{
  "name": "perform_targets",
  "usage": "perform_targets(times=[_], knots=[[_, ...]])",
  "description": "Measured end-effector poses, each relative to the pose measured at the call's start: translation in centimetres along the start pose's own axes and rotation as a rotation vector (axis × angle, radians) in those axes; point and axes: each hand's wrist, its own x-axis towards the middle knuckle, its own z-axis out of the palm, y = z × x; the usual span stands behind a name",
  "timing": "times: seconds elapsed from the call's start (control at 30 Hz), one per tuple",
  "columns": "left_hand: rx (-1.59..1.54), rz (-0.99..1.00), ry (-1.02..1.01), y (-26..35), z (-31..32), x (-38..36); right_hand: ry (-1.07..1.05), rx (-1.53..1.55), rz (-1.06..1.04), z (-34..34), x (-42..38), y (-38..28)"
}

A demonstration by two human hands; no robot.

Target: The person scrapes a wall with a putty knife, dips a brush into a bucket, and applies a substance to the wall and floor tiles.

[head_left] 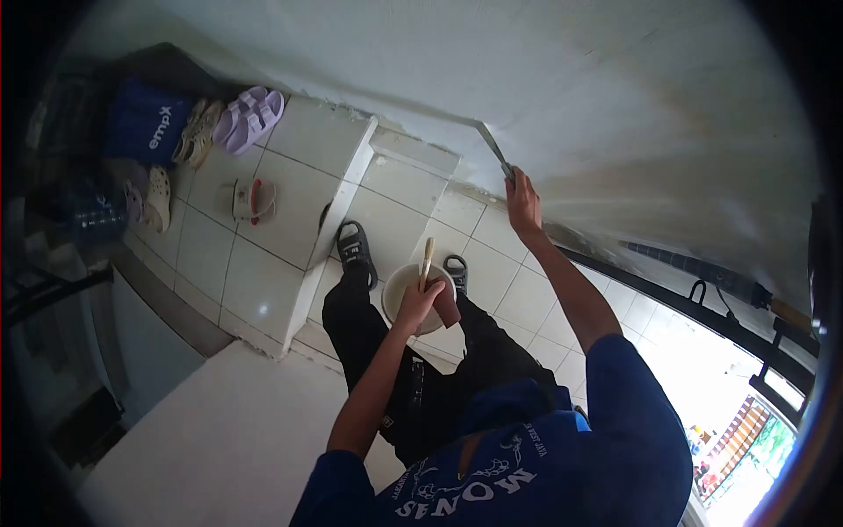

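My right hand is raised to the wall and closed around the handle of a scraper. The scraper's long, flat grey blade points up and left, its tip right at the wall surface. Lower down, my left hand is closed over a pale bucket between my legs. A wooden-handled paintbrush sticks up out of that hand. A reddish-brown rolled sheet, like sandpaper, is held beside it. My fingers hide the brush's lower part and some of the bucket's inside.
A tiled step edge runs left of my feet. On the upper tiles stand a small white pail with a red rim, lilac sandals, beige clogs and a blue bag. A dark metal gate is at right.
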Motion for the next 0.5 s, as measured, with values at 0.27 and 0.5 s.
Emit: perform_targets(times=[0.27,0.5], knots=[[0.084,-0.021,-0.117,-2.5,1.1,-1.5,0.044,-0.023,-0.060,0.2,-0.4,0.2],[0.131,0.146,-0.149,-1.9,1.0,-0.3,0.032,-0.048,-0.135,0.3,1.3,0.6]])
